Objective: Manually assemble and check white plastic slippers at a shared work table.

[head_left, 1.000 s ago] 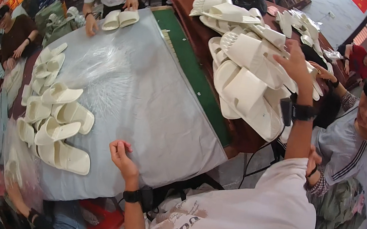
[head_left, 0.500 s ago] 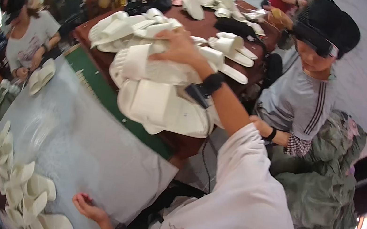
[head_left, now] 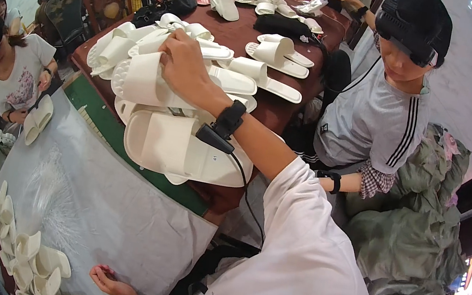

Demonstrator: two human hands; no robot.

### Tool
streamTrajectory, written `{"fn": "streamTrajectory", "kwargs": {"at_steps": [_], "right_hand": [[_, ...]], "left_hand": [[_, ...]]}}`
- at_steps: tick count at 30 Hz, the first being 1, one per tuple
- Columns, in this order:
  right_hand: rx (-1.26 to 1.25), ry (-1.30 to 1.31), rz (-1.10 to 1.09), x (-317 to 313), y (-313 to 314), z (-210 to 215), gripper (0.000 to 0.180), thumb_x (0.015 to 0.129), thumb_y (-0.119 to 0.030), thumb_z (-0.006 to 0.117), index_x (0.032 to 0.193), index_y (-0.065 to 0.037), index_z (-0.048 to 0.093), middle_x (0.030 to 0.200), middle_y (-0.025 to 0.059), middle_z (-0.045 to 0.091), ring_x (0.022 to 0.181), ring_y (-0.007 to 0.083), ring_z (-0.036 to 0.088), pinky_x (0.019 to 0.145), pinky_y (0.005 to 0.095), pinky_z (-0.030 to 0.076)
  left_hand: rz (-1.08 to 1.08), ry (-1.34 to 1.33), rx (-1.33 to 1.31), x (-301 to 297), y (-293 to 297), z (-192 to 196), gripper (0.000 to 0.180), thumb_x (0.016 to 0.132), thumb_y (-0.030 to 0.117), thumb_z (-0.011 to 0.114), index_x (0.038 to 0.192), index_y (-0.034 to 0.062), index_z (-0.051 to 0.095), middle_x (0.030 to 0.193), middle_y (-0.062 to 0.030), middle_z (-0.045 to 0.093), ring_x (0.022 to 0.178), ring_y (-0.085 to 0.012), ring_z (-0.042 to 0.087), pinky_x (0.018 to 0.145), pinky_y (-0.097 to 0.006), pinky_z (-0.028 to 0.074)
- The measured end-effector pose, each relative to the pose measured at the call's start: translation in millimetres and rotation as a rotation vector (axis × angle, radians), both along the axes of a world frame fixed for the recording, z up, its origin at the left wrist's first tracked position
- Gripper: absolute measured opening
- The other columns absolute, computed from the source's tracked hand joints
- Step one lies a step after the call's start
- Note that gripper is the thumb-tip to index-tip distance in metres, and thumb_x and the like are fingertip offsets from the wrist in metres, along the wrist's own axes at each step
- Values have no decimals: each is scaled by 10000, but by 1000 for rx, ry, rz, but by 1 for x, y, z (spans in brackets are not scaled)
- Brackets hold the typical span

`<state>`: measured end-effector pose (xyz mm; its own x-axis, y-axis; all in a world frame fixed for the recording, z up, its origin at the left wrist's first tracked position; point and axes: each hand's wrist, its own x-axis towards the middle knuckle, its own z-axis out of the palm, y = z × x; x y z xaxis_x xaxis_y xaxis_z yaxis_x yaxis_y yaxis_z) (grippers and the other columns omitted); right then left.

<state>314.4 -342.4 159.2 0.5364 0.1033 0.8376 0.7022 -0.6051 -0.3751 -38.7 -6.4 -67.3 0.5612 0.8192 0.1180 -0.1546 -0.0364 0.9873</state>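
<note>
Head view: right hand [head_left: 183, 69] on the slipper pile [head_left: 157, 105] at the brown tabletop [head_left: 266, 109] edge.
Its grip is closed over one white slipper [head_left: 142, 78], top of the heap overhanging the near edge. Left hand [head_left: 109, 282] half-curled, holding nothing, on the grey-covered tabletop [head_left: 93, 205]; open room there, more slippers [head_left: 36, 258] at its corner, too many to count.

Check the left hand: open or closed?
Open: the left hand lies palm up on the grey cloth, fingers loosely curled, empty.
</note>
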Motion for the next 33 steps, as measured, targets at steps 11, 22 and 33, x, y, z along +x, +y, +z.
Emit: {"fn": "streamTrajectory", "kwargs": {"at_steps": [11, 22, 33], "right_hand": [[307, -204, 51, -60, -18, 71, 145, 796, 79, 678, 935, 39, 681, 1005, 150, 551, 927, 301, 632, 785, 350, 556], [164, -88, 521, -226, 82, 37, 158, 789, -12, 674, 920, 63, 624, 1048, 148, 538, 955, 282, 591, 771, 379, 519], [265, 398, 540, -266, 173, -151, 99, 808, 2, 630, 885, 63, 625, 1066, 161, 560, 977, 318, 588, 823, 387, 522]], "left_hand": [[11, 46, 22, 0, 2, -4, 199, 1035, 264, 498, 935, 94, 527, 827, 23, 469, 729, -88, 416, 657, -236, 336], [135, -202, 163, -3, 8, -14, 326, 1048, 353, 472, 1079, 42, 567, 939, -38, 536, 831, -161, 506, 743, -283, 409], [105, -158, 224, -25, 48, 22, 323, 1023, 241, 445, 1150, -34, 554, 1166, -178, 614, 948, -225, 568, 862, -357, 466]]}}
